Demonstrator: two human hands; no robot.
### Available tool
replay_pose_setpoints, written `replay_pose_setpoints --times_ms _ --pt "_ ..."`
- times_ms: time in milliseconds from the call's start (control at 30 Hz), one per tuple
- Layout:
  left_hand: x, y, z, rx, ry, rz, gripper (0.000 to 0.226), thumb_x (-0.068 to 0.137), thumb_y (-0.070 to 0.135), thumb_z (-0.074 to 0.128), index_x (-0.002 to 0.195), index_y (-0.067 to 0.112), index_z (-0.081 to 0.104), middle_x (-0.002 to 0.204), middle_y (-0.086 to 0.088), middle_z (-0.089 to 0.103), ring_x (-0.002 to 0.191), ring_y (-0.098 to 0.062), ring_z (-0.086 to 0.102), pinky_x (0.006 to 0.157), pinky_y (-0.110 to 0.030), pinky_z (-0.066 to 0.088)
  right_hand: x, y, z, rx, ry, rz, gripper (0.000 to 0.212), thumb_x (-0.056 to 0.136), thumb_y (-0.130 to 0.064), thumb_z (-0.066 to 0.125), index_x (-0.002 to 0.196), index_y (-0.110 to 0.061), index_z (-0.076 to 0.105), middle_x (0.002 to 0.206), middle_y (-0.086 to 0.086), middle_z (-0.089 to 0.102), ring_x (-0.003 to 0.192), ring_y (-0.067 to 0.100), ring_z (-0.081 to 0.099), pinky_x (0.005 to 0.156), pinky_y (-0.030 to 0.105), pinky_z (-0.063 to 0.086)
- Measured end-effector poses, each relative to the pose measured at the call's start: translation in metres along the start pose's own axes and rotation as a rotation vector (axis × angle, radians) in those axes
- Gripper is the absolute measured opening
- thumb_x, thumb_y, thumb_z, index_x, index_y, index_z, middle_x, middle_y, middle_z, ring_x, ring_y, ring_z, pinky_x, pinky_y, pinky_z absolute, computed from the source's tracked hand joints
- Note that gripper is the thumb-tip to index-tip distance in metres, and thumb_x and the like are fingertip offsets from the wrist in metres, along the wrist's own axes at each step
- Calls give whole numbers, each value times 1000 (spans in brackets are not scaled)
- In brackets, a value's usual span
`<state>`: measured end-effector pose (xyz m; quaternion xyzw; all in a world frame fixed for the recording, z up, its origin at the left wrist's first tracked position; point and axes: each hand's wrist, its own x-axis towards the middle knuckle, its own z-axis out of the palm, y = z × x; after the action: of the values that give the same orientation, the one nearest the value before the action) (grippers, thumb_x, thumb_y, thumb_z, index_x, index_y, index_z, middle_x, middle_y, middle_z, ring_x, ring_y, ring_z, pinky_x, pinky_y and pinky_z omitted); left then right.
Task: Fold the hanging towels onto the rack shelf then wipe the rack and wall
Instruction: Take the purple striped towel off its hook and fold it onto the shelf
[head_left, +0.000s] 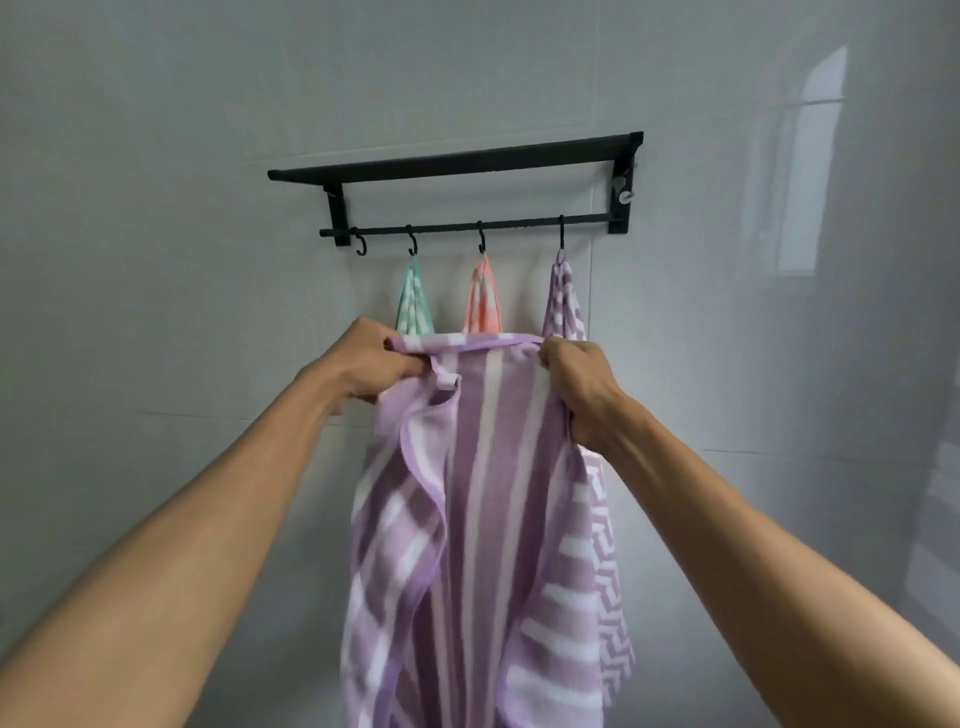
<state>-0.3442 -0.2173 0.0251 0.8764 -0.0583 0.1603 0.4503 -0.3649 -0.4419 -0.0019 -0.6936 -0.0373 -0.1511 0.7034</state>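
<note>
- Towels crowd the middle of the scene: a purple striped towel (483, 519) is held up in front of the black rack (457, 161), hiding the lower parts of the three that hang behind it.
- Behind it, a green towel (414, 304), an orange towel (484, 301) and a purple zigzag towel (563, 301) each hang from a hook on the rack's lower bar (467, 227); a fourth hook (360, 247) at the left end is bare.
- The rack shelf runs above the bar, fixed to a grey tiled wall (156, 208).
- The left hand (371, 364) is clenched on the held towel's top left corner, its hanging loop (448, 379) dangling just beside the fingers.
- The right hand (579, 389) grasps the top right edge, knuckles towards the wall; both arms reach forward, spread apart, stretching the top hem level between them.
- Count: four towels, four hooks, one rack, two hands.
</note>
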Motion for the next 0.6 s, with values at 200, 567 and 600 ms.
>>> replay_pose_setpoints --times_ms 200,567,600 --pt "16 -33 -24 -363 -120 -67 15 98 17 62 100 8 74 87 -6 74 78 -22 67 76 -35 50 18 0 22 -76 -31 -14 24 85 -21 73 89 3 73 76 17 65 68 28 61 73 55 61" --pt "32 -57 -34 -262 -103 7 27 73 18 79 62 15 55 68 -2 54 68 -23 52 64 -28 43 32 4 74 -153 12 -82 38 88 -42 76 62 -15 66 67 7 61 62 21 60 63 38 57" --pt "35 -61 -37 -215 -78 6 23 73 13 70 60 17 52 64 0 50 65 -21 48 62 -27 39 35 4 75 -161 23 -106 39 90 -42 73 61 -16 65 66 7 59 61 19 57 62 34 53"
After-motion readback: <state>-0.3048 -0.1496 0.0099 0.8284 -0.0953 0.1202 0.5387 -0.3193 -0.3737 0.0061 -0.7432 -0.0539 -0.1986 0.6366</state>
